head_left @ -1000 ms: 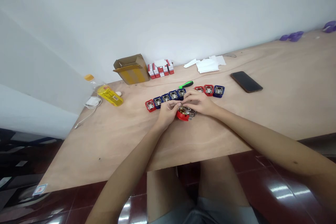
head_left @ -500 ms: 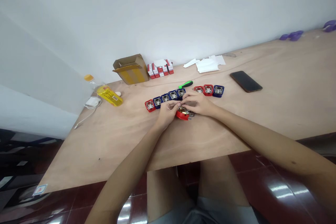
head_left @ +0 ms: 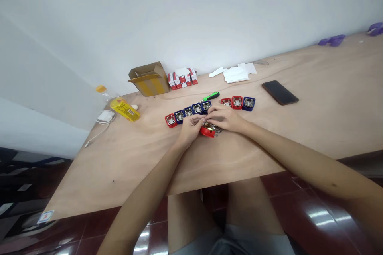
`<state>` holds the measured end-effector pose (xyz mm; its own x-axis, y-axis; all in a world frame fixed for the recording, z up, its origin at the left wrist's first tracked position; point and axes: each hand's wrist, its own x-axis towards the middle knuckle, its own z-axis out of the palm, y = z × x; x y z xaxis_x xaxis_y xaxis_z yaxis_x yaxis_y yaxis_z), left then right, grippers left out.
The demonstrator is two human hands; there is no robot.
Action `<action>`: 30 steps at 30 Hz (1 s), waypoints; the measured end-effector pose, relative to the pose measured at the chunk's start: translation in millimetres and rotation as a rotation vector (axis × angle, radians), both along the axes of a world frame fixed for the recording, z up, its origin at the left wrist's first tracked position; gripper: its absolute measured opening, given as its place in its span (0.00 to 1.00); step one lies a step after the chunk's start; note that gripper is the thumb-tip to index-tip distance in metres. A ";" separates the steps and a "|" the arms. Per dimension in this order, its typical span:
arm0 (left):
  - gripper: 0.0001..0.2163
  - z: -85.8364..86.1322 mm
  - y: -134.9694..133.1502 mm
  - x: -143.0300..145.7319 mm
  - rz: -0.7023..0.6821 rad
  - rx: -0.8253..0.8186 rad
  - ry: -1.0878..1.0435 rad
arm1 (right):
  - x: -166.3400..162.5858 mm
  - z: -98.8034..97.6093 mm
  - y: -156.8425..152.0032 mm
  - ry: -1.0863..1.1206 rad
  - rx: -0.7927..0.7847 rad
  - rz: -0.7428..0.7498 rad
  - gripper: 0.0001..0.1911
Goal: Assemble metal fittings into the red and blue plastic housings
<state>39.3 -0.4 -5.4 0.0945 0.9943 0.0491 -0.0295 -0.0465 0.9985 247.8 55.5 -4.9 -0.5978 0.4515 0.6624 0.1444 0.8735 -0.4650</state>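
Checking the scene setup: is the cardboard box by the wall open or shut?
Open: the cardboard box has its top flap lifted, leaving a gap at the top.

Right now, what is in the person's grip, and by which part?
The left hand and right hand meet over a red plastic piece with metal on top; fingers hide which part, if any, is held.

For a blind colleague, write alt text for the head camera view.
A person's left hand and right hand handle a red part with metal inside on a plywood table, beside a row of red and blue blocks. A green-handled screwdriver lies behind.
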 end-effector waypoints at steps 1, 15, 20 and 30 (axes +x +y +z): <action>0.20 0.1 -0.1 -0.1 -0.003 0.001 0.003 | 0.2 0.1 0.2 -0.003 0.009 0.005 0.09; 0.20 1.2 0.5 -1.7 0.012 -0.020 0.014 | -0.6 1.4 -2.4 0.007 0.009 -0.012 0.07; 0.21 1.9 0.0 -2.3 -0.015 -0.032 -0.023 | -1.1 2.0 -2.8 0.032 0.046 -0.001 0.09; 0.23 -2.3 2.1 -1.5 -0.007 -0.049 -0.093 | 2.0 -0.9 -1.2 0.058 0.025 -0.002 0.10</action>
<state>37.9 1.7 -7.7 0.0990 0.9950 0.0089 -0.1227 0.0034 0.9924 249.8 54.2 -5.8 -0.5571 0.4354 0.7072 0.1199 0.8848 -0.4503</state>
